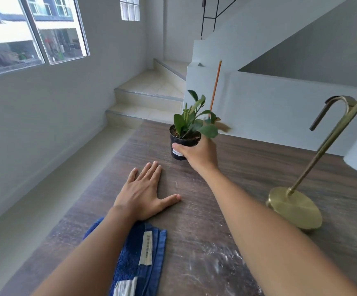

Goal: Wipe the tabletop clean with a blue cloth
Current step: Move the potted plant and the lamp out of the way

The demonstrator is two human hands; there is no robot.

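Wiping not begun, by look of it: pale dusty smears on dark wood-grain worktop (pixel 194 210), thickest at 5 o'clock. Blue terry cloth (pixel 139 259), folded, woven label up, lies at 6 o'clock under left forearm, ungrasped. Left hand (pixel 143 195) flat, fingers spread, empty. Right hand (pixel 199 154) wraps small black plastic plant pot (pixel 184 146) at 12 o'clock. Brass lamp base (pixel 295 207) at 3 o'clock. Both likely need clearing first.

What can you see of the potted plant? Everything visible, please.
The potted plant is a small black pot, plastic by the look, with a white label low on its side, soil at the rim and several glossy green leaves. A thin orange stake stands up from it. It sits upright near the far edge of the wooden table. The right hand wraps its side; whether it is lifted is unclear.
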